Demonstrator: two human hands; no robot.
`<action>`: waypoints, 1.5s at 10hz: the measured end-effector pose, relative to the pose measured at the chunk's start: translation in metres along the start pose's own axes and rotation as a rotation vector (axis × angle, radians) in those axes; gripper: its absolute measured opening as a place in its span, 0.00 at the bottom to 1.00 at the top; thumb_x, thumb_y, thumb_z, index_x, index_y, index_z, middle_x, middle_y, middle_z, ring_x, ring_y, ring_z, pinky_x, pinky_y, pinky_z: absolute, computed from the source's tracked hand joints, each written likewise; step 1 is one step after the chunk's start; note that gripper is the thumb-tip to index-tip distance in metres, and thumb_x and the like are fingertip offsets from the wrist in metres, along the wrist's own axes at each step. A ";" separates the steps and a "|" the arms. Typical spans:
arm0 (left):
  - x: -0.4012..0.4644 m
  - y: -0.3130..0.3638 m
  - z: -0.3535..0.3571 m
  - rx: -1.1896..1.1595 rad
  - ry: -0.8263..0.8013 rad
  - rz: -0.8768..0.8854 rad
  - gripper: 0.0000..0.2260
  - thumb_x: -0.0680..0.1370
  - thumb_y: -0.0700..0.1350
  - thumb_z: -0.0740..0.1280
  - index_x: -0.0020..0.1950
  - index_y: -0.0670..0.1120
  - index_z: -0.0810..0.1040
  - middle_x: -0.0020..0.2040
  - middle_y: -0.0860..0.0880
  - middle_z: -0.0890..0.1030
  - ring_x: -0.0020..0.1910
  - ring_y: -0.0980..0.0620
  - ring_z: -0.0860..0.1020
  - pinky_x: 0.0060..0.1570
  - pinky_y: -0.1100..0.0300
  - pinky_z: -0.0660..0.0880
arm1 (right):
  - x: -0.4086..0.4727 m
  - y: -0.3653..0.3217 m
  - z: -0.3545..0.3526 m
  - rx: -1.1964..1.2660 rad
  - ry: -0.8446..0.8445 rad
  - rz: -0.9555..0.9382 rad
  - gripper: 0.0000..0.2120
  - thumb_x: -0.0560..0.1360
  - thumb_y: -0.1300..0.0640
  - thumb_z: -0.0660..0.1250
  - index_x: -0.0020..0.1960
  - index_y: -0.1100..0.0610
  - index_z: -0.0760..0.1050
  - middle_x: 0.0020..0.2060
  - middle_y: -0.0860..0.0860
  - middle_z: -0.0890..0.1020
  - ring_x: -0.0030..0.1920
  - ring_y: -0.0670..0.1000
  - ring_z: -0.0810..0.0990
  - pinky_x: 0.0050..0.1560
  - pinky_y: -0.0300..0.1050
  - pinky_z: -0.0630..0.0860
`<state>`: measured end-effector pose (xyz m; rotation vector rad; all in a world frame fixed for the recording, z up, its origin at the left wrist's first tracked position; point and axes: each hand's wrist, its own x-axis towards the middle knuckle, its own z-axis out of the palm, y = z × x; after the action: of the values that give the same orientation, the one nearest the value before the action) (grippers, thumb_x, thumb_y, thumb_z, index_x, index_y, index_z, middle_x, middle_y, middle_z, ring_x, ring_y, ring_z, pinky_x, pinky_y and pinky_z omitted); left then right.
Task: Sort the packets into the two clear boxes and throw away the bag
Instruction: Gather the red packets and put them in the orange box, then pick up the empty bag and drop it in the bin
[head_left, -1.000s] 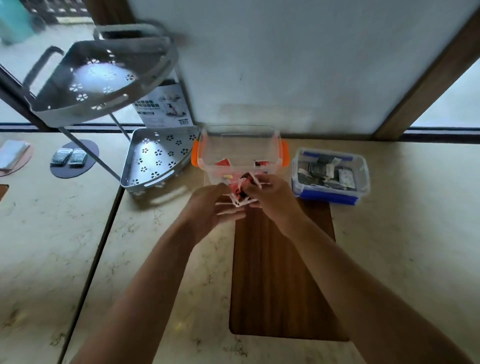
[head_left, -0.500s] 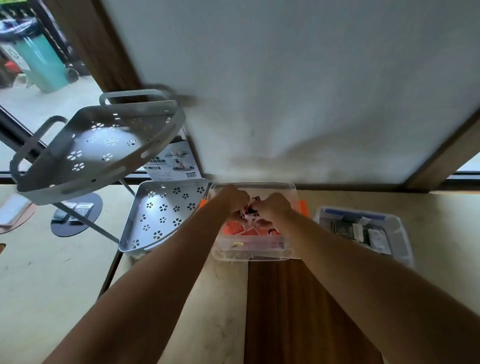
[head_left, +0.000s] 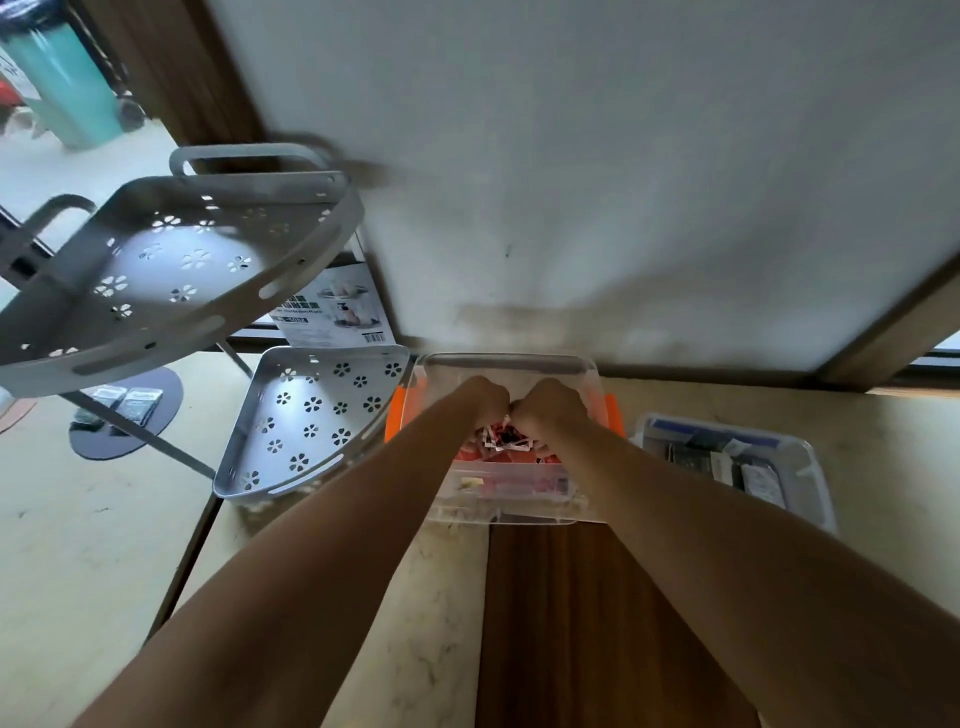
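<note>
The wooden board (head_left: 597, 623) in front of the orange-handled box (head_left: 511, 506) is bare, so a hand can come in that way, and the top of this box is open but both hands (head_left: 488, 402) (head_left: 550, 405) fill most of it. The grey corner shelf (head_left: 311, 415) sits tight against its left side, and its high tray (head_left: 171, 270) hangs over the left. The blue-handled box (head_left: 795, 462) stands near on the right, and the white wall (head_left: 623, 182) blocks the back
</note>
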<state>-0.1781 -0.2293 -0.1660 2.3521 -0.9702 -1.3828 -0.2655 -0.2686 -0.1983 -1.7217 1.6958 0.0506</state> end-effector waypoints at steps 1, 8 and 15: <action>-0.014 0.006 -0.006 -0.013 0.043 -0.011 0.17 0.84 0.40 0.57 0.68 0.33 0.73 0.64 0.34 0.80 0.61 0.36 0.81 0.34 0.57 0.75 | -0.020 -0.003 -0.016 0.003 0.057 -0.078 0.15 0.78 0.54 0.68 0.35 0.57 0.70 0.30 0.50 0.76 0.29 0.48 0.76 0.27 0.40 0.71; -0.246 -0.087 0.040 0.621 0.314 0.472 0.27 0.80 0.51 0.62 0.77 0.43 0.64 0.69 0.38 0.73 0.66 0.38 0.74 0.63 0.44 0.75 | -0.280 0.140 -0.042 -0.041 0.178 -0.536 0.14 0.79 0.58 0.65 0.65 0.54 0.75 0.56 0.52 0.83 0.44 0.44 0.83 0.42 0.38 0.80; -0.308 -0.071 0.275 0.668 -0.088 0.600 0.20 0.81 0.48 0.62 0.71 0.43 0.71 0.67 0.42 0.77 0.61 0.43 0.77 0.60 0.49 0.76 | -0.378 0.414 -0.027 0.064 0.185 0.043 0.21 0.79 0.51 0.65 0.70 0.55 0.71 0.68 0.57 0.74 0.66 0.58 0.74 0.65 0.49 0.71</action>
<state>-0.4820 0.0575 -0.1350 2.0725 -2.2088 -1.0162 -0.6976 0.0900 -0.1775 -1.6859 1.8480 -0.1459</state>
